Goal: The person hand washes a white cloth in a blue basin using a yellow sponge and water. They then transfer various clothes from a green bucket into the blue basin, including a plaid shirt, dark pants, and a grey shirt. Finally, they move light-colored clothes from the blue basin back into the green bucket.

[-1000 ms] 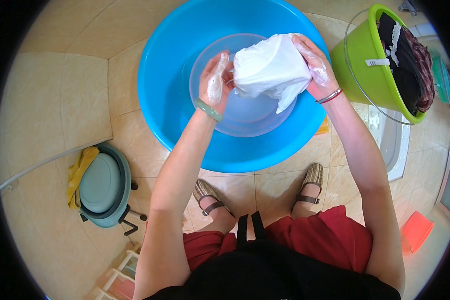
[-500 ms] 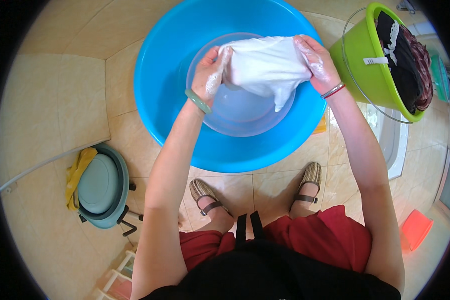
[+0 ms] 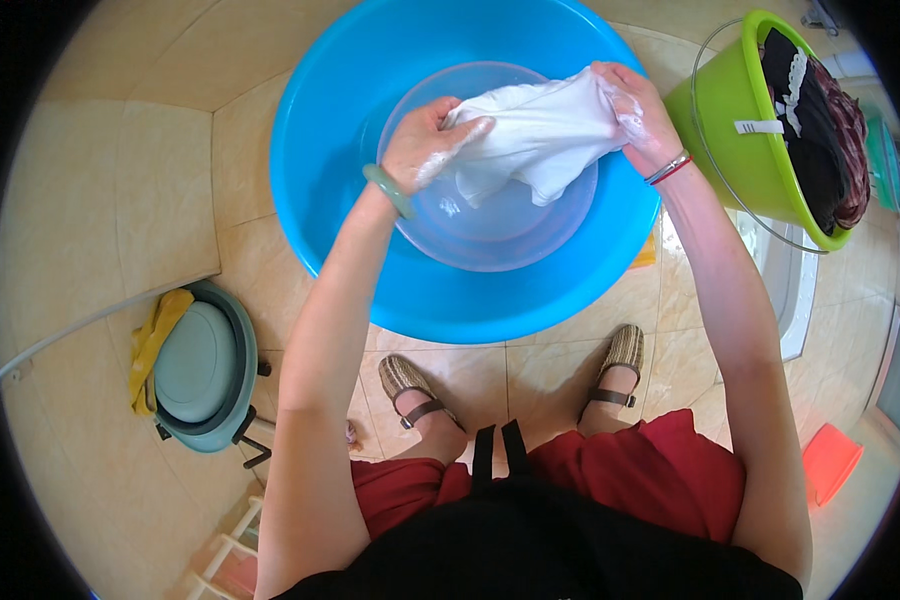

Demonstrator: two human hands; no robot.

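Note:
A wet white cloth garment [image 3: 535,135] is stretched between my hands over a pale translucent basin [image 3: 490,245], which sits inside a large blue tub [image 3: 340,60]. My left hand [image 3: 425,148], with suds on it and a green bangle at the wrist, pinches the garment's left end between thumb and fingers. At the right end, my right hand [image 3: 638,118] is closed on the cloth, foam along its back. Loose folds hang between the hands, above the basin. The kind of garment does not show.
A green bucket [image 3: 720,130] full of dark clothes stands right of the tub. On the left are a grey-green folding basin [image 3: 200,360] and a yellow cloth [image 3: 155,345]. An orange-red container [image 3: 832,465] lies at the lower right. My feet are just before the tub.
The garment has turned and bunched, its left end sinking lower. My left hand has shifted slightly left and down with its thumb stretched out more; the right hand has moved up a little.

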